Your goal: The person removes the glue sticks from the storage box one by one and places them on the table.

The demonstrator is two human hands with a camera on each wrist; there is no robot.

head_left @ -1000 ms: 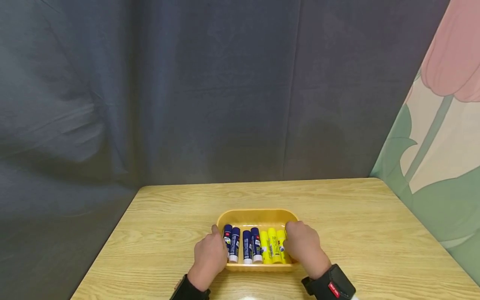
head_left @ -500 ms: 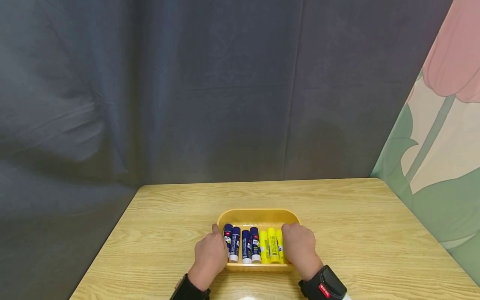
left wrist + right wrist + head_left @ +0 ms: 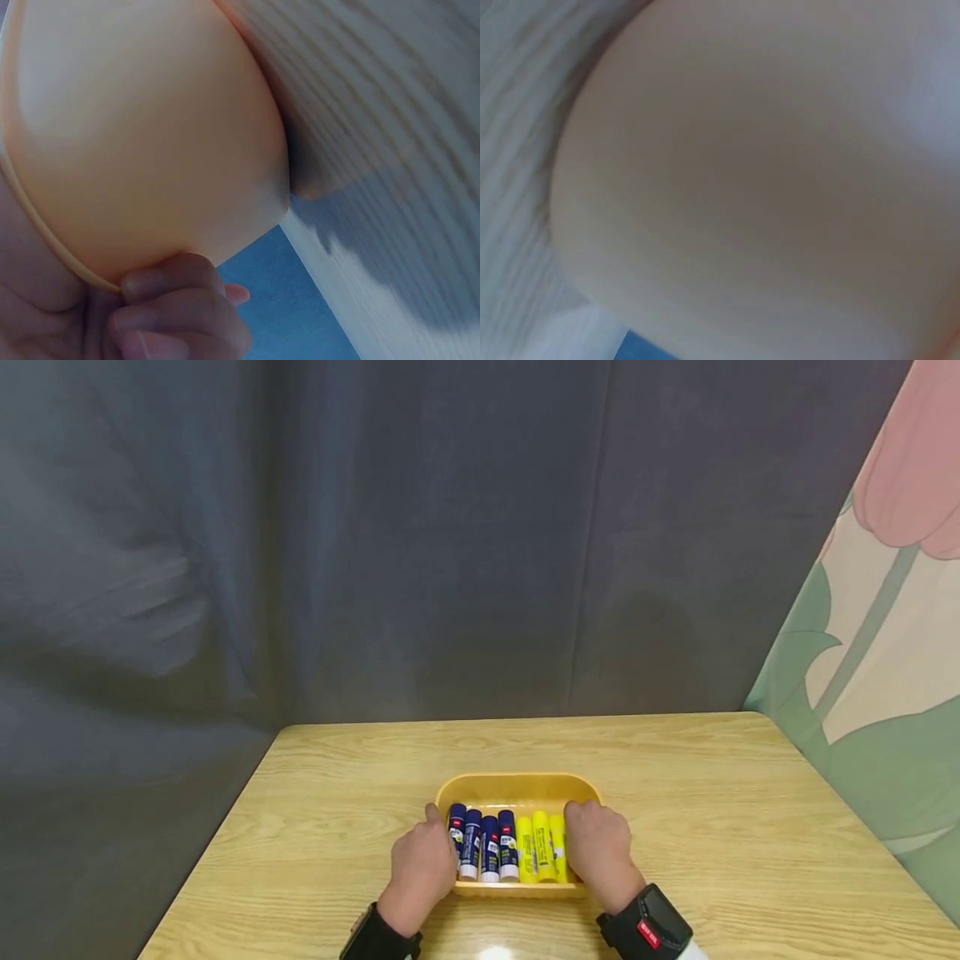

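Note:
A yellow plastic tray (image 3: 525, 787) sits on the table, holding a row of glue sticks. Several blue glue sticks (image 3: 489, 847) with white ends lie on its left side, and three yellow glue sticks (image 3: 542, 846) show to their right. My left hand (image 3: 422, 864) grips the left rim; the left wrist view has its curled fingers (image 3: 184, 300) against the outer wall. Knuckles up, my right hand (image 3: 600, 852) is over the tray's right end, beside the rightmost yellow stick. Its fingertips are hidden in the head view, and the right wrist view shows mainly the tray's outer wall (image 3: 735, 180).
The wood-grain table (image 3: 345, 810) extends around the tray on all sides. Behind it hangs a dark grey cloth (image 3: 450, 543). A wall with a tulip pattern (image 3: 870, 693) borders the right side. Each wrist wears a black strap (image 3: 647, 924).
My right hand has moved slightly left. The yellow sticks and the right-hand blue ones have slid left, closing the gap among the blue sticks. My left hand has stayed on the rim.

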